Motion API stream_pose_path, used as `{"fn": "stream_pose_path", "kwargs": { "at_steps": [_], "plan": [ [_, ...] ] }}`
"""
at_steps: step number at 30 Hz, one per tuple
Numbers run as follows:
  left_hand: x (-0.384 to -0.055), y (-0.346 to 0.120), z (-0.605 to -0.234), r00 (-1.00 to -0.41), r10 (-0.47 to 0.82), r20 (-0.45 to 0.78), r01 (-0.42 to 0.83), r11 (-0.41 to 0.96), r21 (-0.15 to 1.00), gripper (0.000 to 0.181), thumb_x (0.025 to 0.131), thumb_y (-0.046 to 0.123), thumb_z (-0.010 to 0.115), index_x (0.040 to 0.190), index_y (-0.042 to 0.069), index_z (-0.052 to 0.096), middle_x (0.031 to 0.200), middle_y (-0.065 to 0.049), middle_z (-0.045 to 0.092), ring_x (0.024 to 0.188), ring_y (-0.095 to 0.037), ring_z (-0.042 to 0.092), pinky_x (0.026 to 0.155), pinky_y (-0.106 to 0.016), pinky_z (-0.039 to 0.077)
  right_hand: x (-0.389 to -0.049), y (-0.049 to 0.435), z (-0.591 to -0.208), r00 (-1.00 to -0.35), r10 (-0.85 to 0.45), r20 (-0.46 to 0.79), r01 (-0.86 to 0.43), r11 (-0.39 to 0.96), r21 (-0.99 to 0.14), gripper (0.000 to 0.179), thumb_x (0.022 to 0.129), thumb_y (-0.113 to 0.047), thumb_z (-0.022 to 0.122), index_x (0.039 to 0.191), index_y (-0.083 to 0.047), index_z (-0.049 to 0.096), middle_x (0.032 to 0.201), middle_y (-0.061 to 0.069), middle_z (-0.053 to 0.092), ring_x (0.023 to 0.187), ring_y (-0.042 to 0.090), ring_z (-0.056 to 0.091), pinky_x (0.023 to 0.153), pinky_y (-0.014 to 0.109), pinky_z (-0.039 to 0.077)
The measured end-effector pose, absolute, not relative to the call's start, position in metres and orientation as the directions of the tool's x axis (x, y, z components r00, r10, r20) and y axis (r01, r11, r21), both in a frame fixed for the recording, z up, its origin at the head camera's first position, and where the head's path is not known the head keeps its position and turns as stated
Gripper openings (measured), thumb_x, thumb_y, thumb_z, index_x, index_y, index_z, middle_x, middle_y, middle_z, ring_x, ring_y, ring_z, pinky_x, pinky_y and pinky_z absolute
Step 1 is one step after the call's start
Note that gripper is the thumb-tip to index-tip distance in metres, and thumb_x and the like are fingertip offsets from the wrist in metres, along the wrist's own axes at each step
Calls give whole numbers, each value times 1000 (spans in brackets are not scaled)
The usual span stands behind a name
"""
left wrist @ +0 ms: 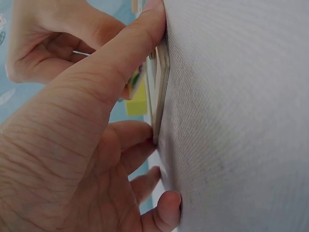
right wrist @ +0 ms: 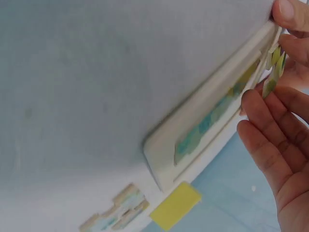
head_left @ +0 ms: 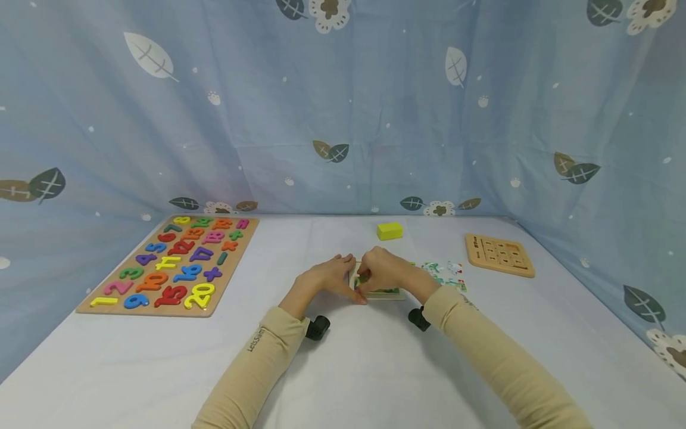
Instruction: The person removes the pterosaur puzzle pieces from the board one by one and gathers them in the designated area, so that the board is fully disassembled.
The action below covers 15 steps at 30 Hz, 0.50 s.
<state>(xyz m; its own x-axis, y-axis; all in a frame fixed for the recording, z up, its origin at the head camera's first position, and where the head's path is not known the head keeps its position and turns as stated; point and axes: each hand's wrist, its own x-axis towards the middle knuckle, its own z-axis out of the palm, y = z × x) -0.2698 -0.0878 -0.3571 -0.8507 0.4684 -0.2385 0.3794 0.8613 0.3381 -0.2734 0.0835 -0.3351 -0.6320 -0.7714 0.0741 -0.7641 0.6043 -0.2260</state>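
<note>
A small wooden jigsaw tray [head_left: 387, 297] lies flat at the middle of the table, with a few coloured pieces set in its recess. My left hand [head_left: 333, 277] holds the tray's left side, thumb along the near edge and fingertips at the far part. Over the tray's left end, my right hand [head_left: 383, 269] pinches a green-and-yellow puzzle piece [right wrist: 274, 72] between thumb and fingers. In the left wrist view this piece [left wrist: 137, 79] stands tilted above the tray. The right hand covers much of the tray in the head view.
Loose puzzle pieces [head_left: 445, 275] lie right of the tray, and a yellow block [head_left: 389, 231] stands behind it. A large number board [head_left: 227, 280] is at the left, a small wooden number-tile board [head_left: 514, 271] at the right. A patterned curtain [head_left: 375, 107] hangs behind the table.
</note>
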Motion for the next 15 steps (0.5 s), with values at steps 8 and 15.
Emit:
{"fn": "stream_pose_path", "kwargs": {
  "at_steps": [8, 15],
  "plan": [
    [-270, -85, -356, -861, 444, -250, 363, 878, 311, 109, 76, 60, 72, 155, 9, 17, 162, -6, 15, 150, -29, 12, 118, -51, 22, -272, 98, -325, -684, -728, 51, -716, 656, -238, 28, 80, -22, 79, 94, 1, 76, 71, 1, 65, 60, 4, 49, 55, 15, 42],
    [-268, -84, -354, -861, 445, -246, 375, 883, 284, 108, 76, 60, 71, 154, 8, 19, 162, -6, 16, 150, -29, 13, 118, -50, 23, -269, 119, -324, -724, -690, 15, -675, 703, -224, 28, 80, -25, 79, 95, -1, 77, 72, -1, 65, 61, 5, 47, 55, 17, 41]
  ]
}}
